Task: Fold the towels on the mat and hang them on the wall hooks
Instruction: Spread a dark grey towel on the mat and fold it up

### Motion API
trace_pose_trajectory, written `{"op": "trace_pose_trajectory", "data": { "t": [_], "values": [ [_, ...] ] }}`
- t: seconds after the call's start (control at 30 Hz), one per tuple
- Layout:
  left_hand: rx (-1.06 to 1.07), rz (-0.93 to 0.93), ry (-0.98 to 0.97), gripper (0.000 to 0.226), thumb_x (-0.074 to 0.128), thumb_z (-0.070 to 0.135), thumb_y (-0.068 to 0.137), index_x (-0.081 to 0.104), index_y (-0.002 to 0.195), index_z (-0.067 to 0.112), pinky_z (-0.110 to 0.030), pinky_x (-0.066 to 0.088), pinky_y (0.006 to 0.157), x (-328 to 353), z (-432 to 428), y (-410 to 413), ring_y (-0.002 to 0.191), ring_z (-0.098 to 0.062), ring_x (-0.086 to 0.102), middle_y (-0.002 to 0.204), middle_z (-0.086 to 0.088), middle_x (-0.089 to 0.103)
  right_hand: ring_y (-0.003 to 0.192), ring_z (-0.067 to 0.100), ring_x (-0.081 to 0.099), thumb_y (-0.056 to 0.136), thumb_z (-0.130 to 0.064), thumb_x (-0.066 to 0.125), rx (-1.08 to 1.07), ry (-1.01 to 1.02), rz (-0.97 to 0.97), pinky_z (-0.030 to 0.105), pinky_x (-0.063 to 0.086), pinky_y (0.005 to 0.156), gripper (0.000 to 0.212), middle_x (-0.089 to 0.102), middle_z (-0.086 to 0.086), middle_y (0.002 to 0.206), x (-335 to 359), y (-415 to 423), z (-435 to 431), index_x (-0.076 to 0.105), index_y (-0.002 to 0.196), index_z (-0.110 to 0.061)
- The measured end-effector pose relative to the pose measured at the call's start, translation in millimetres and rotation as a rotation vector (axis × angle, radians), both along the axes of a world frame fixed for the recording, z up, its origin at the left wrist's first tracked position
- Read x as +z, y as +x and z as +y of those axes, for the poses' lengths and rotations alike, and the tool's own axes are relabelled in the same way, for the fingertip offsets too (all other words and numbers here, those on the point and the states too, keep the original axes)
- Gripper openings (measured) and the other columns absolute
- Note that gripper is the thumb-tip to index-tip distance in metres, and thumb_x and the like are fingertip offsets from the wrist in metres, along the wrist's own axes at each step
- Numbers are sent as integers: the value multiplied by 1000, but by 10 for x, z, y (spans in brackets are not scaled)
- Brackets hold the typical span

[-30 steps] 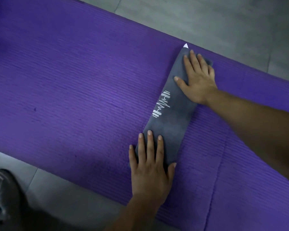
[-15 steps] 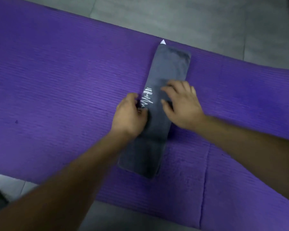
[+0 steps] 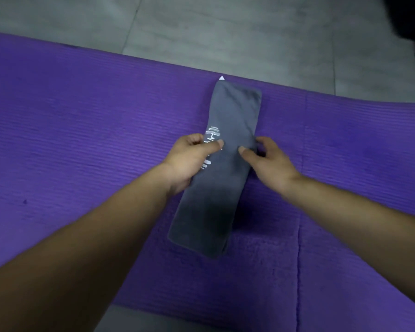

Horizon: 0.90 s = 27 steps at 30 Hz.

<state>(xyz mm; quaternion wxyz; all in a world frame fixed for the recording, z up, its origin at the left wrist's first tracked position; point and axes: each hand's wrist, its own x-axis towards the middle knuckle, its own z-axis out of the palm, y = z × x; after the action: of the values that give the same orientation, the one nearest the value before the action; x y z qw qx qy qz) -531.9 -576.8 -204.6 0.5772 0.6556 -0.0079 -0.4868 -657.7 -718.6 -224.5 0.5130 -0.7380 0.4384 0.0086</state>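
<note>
grey floor tiles (image 3: 201, 32) run beyond the far edge of the purple mat (image 3: 82, 140), and a dark blurred shape (image 3: 407, 27) fills the top right corner. nothing lies between my hands and the grey towel (image 3: 225, 178), folded into a long strip across the mat, a white tag (image 3: 222, 78) at its far end. my left hand (image 3: 189, 161) pinches its left edge over the white print (image 3: 212, 137); my right hand (image 3: 266, 159) pinches the right edge, both at mid-length.
</note>
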Motion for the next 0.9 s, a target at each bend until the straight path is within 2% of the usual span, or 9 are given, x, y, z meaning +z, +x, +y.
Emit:
{"op": "trace_pose_trajectory", "data": {
  "t": [0.1, 0.17, 0.3, 0.43, 0.5, 0.6, 0.73, 0.83, 0.9],
  "values": [
    [90, 39, -113, 33, 66, 11, 94, 62, 118, -11, -44, 57, 87, 166, -76, -9, 90, -32, 69, 108, -25, 71, 105, 14, 70, 95, -42, 61, -132, 487, -202, 27, 57, 76, 39, 70, -7, 119, 207, 16, 31, 54, 130, -26],
    [120, 22, -172, 33, 63, 11, 96, 61, 120, -11, -38, 59, 81, 319, -140, 37, 86, -29, 68, 105, -23, 71, 109, 18, 69, 95, -31, 64, -199, 582, -391, 32, 57, 85, 43, 71, 0, 121, 362, 46, -23, 53, 135, -19],
    [130, -208, -221, 32, 63, 15, 98, 57, 127, 1, -33, 58, 74, 645, -262, 163, 83, -22, 71, 98, -15, 73, 99, 22, 70, 91, -7, 68, -261, 386, -623, 36, 56, 91, 61, 74, 10, 105, 833, 164, -149, 40, 145, -14],
    [-98, -505, -237, 98, 72, 2, 89, 6, 158, 19, -31, 58, 88, 877, -227, 313, 102, -19, 72, 113, -16, 72, 102, 14, 70, 86, -1, 73, 49, 9, -563, 29, 55, 89, 71, 72, 5, 104, 1151, 143, -266, 39, 145, -22],
    [-281, -708, -138, 110, 83, 3, 77, 12, 159, 21, -28, 57, 90, 913, -167, 401, 99, -8, 70, 120, -7, 68, 104, 9, 67, 80, -4, 80, 161, -126, -468, 26, 55, 89, 82, 70, -3, 107, 1180, 126, -346, 38, 146, -28],
    [-438, -1007, 123, 99, 91, 29, 65, 39, 149, 24, -35, 53, 95, 956, -101, 423, 100, -12, 65, 119, 5, 67, 99, 2, 64, 73, -8, 85, 259, -288, -325, 18, 53, 85, 87, 64, -15, 108, 1188, 90, -360, 41, 144, -35],
    [-453, -1227, 197, 43, 80, 42, 72, 61, 109, 30, -34, 50, 84, 951, -52, 338, 93, -16, 58, 94, 11, 62, 87, -3, 65, 73, -23, 85, 293, -523, -250, 22, 56, 79, 57, 65, -24, 91, 1263, 26, -324, 55, 117, -40],
    [-372, -1158, 55, 34, 75, 44, 69, 63, 99, 33, -23, 43, 95, 941, 5, 335, 107, -15, 50, 102, 4, 55, 90, -3, 66, 73, -27, 85, 287, -513, -282, 23, 54, 84, 45, 68, -22, 92, 1343, -6, -322, 58, 108, -38],
    [-372, -947, -112, 35, 76, 33, 73, 62, 102, 21, -27, 46, 99, 982, 37, 350, 107, -11, 58, 106, 3, 60, 92, -4, 66, 74, -24, 85, 286, -411, -338, 19, 53, 86, 40, 71, -19, 94, 1401, -31, -318, 61, 105, -31]
  ]
}}
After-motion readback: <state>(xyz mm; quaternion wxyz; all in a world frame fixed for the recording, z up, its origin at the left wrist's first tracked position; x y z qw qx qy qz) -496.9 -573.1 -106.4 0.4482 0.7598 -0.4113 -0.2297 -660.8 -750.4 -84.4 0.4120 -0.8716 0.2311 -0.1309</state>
